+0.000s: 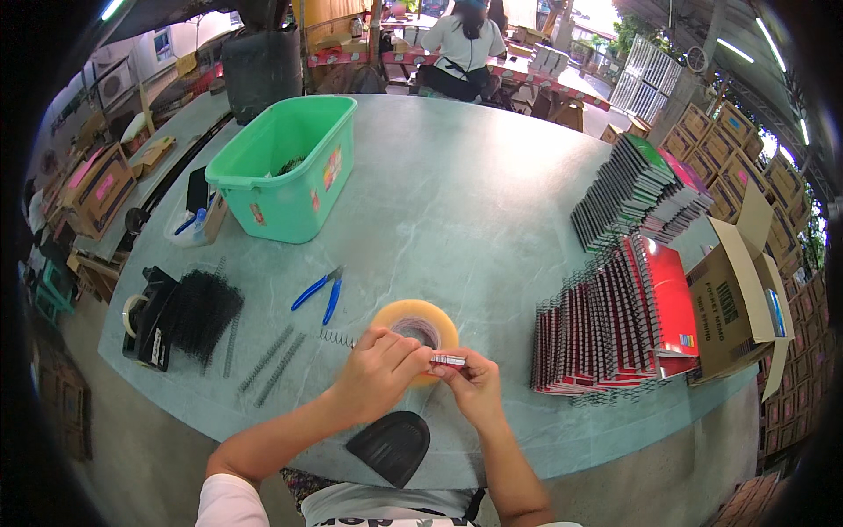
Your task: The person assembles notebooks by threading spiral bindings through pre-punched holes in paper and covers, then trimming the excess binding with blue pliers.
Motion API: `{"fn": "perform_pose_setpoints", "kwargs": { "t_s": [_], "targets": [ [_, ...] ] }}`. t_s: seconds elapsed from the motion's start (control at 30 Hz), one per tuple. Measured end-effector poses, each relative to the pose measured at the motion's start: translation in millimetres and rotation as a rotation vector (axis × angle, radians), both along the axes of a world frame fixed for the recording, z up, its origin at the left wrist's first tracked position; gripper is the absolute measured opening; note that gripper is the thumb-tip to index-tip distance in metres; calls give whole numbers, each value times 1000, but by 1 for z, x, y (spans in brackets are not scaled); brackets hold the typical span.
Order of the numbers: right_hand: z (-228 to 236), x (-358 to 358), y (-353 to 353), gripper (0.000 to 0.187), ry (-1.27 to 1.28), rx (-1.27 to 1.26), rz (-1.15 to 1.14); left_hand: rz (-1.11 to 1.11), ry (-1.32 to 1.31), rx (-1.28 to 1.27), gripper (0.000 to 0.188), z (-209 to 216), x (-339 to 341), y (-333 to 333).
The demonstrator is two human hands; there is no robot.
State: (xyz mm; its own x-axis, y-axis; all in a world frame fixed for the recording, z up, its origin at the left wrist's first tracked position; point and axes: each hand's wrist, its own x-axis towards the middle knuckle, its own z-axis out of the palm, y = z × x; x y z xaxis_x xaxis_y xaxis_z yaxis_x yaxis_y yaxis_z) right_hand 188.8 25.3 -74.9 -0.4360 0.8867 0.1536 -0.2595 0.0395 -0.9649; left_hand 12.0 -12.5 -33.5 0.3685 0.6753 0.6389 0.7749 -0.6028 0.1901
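Note:
My left hand and my right hand meet over the near edge of the grey table, both gripping a small notebook with a pale edge, held edge-on between the fingers. A short wire spiral sticks out to the left of my left hand; whether the hand holds it cannot be told. A roll of clear brown packing tape lies flat on the table just behind my hands. A black ridged pad rests at the table edge below my left hand.
Blue-handled pliers and loose wire spirals lie left. A pile of black spirals and a tape dispenser sit far left. Green tub behind. Rows of red spiral notebooks, more notebooks, an open carton right. A person sits beyond.

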Motion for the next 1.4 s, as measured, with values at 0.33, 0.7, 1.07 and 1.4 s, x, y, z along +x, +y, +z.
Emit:
{"fn": "perform_pose_setpoints", "kwargs": {
  "t_s": [0.33,0.7,1.07,1.4],
  "targets": [
    [-2,3,-3,23,102,29,-88,3,15,-31,17,12,6,9],
    [-12,3,0,25,100,49,-132,-48,26,-244,19,15,6,15],
    [-6,-5,-1,26,-17,196,-193,-253,-157,-84,28,89,1,-31],
    [-3,-10,-8,28,-52,37,-129,-695,-662,174,14,133,12,-64]
  ]
}}
